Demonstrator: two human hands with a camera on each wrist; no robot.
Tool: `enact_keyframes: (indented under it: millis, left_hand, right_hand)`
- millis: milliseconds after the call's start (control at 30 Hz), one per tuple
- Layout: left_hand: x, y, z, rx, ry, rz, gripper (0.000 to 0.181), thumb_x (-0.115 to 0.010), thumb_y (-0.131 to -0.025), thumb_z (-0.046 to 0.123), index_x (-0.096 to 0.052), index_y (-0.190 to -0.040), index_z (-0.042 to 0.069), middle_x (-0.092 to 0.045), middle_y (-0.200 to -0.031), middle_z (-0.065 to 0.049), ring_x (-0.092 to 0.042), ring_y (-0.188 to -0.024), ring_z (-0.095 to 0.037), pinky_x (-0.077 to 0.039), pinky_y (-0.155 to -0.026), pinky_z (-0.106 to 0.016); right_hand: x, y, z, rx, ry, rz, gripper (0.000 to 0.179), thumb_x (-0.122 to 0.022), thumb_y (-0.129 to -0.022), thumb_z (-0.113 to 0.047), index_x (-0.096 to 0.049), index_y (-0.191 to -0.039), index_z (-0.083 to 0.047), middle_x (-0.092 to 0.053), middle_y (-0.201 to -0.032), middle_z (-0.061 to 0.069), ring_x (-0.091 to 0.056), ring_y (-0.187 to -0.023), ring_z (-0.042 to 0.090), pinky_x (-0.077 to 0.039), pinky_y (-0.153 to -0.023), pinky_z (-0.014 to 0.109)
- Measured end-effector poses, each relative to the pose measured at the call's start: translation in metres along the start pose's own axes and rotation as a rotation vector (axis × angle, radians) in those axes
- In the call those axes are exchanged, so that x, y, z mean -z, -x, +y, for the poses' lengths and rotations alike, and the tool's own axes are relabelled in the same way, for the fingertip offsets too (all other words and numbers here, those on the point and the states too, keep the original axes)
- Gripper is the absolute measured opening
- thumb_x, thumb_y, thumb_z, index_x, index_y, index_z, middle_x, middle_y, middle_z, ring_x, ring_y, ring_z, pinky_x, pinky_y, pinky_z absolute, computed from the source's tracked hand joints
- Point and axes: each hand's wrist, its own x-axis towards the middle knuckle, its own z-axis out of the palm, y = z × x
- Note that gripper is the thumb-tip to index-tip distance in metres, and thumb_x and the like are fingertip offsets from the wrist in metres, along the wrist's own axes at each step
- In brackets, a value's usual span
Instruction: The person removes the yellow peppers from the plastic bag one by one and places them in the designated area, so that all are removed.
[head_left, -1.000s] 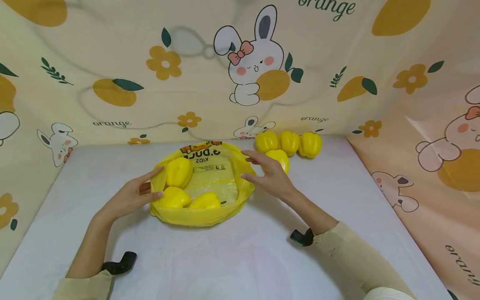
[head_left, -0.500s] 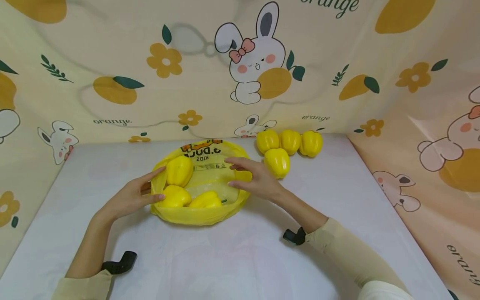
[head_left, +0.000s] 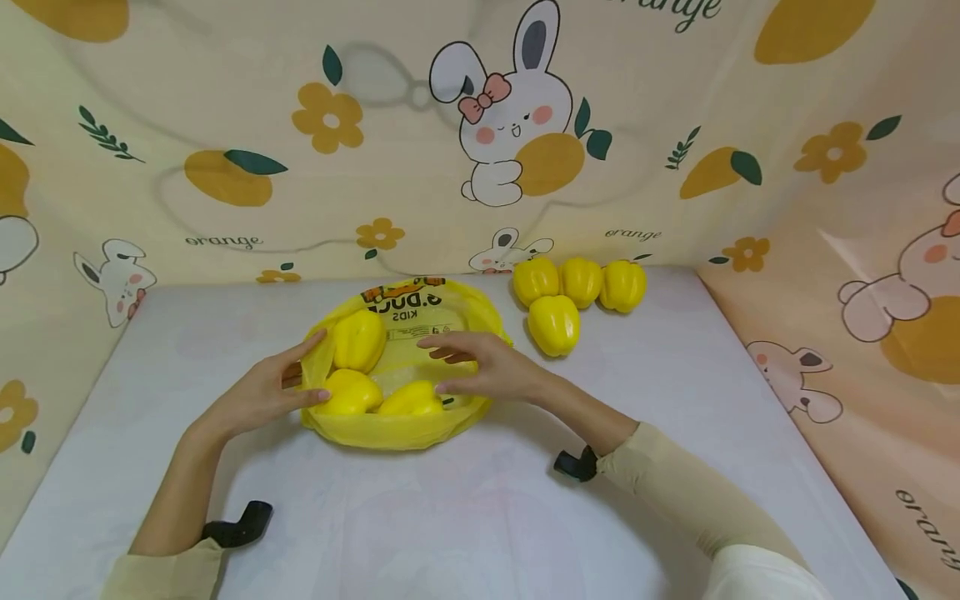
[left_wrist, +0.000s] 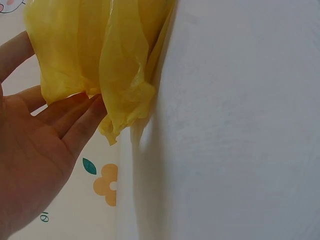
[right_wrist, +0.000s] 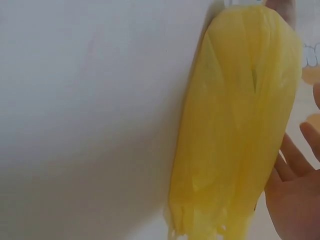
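A yellow plastic bag [head_left: 390, 433] sits on the table, its mouth spread wide. Inside it, one yellow bell pepper [head_left: 359, 342] leans at the left. A second pepper [head_left: 351, 393] and a third one [head_left: 412, 400] lie along the near side. My left hand [head_left: 258, 387] holds the bag's left side, thumb and index finger at the rim, other fingers against the outside, as the left wrist view shows. Over the bag's right part reaches my right hand [head_left: 491, 367], fingers loosely extended, its thumb tip beside the third pepper; nothing is in its grasp.
Several more yellow bell peppers stand at the back right, one [head_left: 553, 325] in front of the row. Patterned cloth [head_left: 405, 200] walls off the back and both sides of the white table [head_left: 420, 533].
My right hand has moved left and nearer, from the bag's right rim in over its opening. The left hand stays at the left side.
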Motion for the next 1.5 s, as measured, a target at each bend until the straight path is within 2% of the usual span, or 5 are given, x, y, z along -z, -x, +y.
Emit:
enact_keyframes:
  millis: [633,867,1133,1333,1500]
  left_hand:
    - [-0.002,0.000,-0.003,-0.045,0.028,-0.002,0.090,-0.073,-0.091,0.031,-0.019,-0.159,0.009,-0.021,-0.160,-0.026,-0.038,-0.137,-0.048,-0.034,-0.111,-0.058]
    - [-0.003,-0.001,-0.004,-0.062,0.028,-0.003,0.089,-0.073,-0.091,0.030,-0.020,-0.159,0.009,-0.021,-0.161,-0.025,-0.038,-0.138,-0.047,-0.034,-0.111,-0.057]
    - [-0.004,-0.001,-0.003,-0.058,0.021,-0.005,0.088,-0.074,-0.091,0.032,-0.022,-0.159,0.009,-0.022,-0.161,-0.023,-0.038,-0.138,-0.047,-0.034,-0.111,-0.057]
    - [-0.004,-0.003,-0.001,-0.074,0.018,-0.009,0.087,-0.074,-0.091,0.031,-0.023,-0.158,0.008,-0.024,-0.160,-0.024,-0.039,-0.138,-0.045,-0.035,-0.111,-0.055]
    - [-0.004,-0.003,0.000,-0.064,0.004,-0.010,0.088,-0.074,-0.090,0.032,-0.024,-0.158,0.007,-0.025,-0.159,-0.024,-0.040,-0.137,-0.046,-0.035,-0.111,-0.057]
  right_hand:
    - [-0.015,-0.015,0.005,-0.008,-0.084,-0.232,0.063,-0.076,-0.089,-0.015,-0.049,-0.145,-0.009,-0.050,-0.147,0.012,-0.050,-0.133,0.027,-0.044,-0.109,0.034]
    - [-0.015,-0.015,0.004,-0.066,-0.033,-0.336,0.067,-0.077,-0.088,-0.023,-0.048,-0.148,-0.022,-0.048,-0.149,-0.006,-0.046,-0.135,0.015,-0.042,-0.108,0.026]
    - [-0.016,-0.017,0.008,-0.032,0.032,-0.431,0.069,-0.076,-0.087,-0.024,-0.047,-0.149,-0.028,-0.045,-0.150,-0.015,-0.041,-0.135,0.007,-0.033,-0.114,0.030]
    - [-0.015,-0.017,0.008,-0.027,0.048,-0.460,0.067,-0.076,-0.087,-0.024,-0.048,-0.148,-0.030,-0.046,-0.149,-0.015,-0.040,-0.134,0.004,-0.030,-0.116,0.030]
    - [-0.011,-0.014,0.007,-0.049,0.063,-0.409,0.064,-0.075,-0.088,-0.025,-0.050,-0.146,-0.034,-0.048,-0.147,-0.016,-0.043,-0.132,0.004,-0.033,-0.114,0.030]
